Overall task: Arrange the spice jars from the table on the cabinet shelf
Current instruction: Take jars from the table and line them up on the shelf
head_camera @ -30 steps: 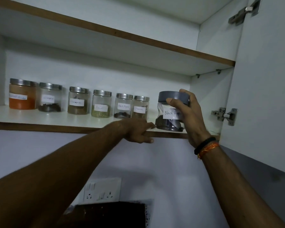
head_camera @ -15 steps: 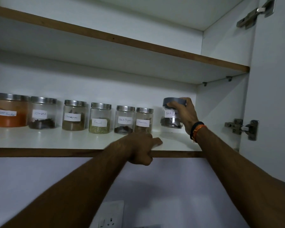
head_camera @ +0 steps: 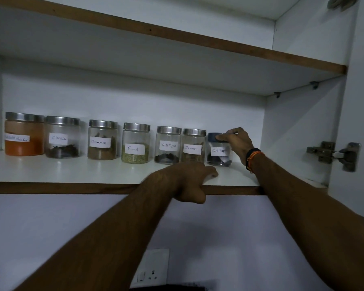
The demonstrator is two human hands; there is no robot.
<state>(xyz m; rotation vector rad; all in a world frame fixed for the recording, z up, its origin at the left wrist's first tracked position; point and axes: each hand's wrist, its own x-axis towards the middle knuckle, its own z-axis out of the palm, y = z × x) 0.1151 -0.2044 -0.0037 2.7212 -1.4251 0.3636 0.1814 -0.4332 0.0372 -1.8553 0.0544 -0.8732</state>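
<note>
Several labelled spice jars stand in a row at the back of the white cabinet shelf (head_camera: 72, 173). The rightmost, a blue-lidded black pepper jar (head_camera: 218, 152), stands on the shelf beside a cinnamon jar (head_camera: 193, 147). My right hand (head_camera: 236, 141) grips that blue lid from the right side. My left hand (head_camera: 189, 181) holds the shelf's front edge, fingers on top and thumb below. Further left stand another black pepper jar (head_camera: 168, 145), a fennel jar (head_camera: 136, 143), a second cinnamon jar (head_camera: 102, 140), a cloves jar (head_camera: 61, 138) and an orange powder jar (head_camera: 24, 134).
An upper shelf (head_camera: 177, 36) hangs over the jar row. The open cabinet door (head_camera: 361, 101) with its hinge (head_camera: 332, 154) is at the right. Bare shelf lies right of the blue-lidded jar. A wall socket (head_camera: 152, 267) sits below.
My right hand carried the blue-lidded black pepper jar from the shelf's front edge to the back and set it down at the right end of the row. My left hand stayed on the edge.
</note>
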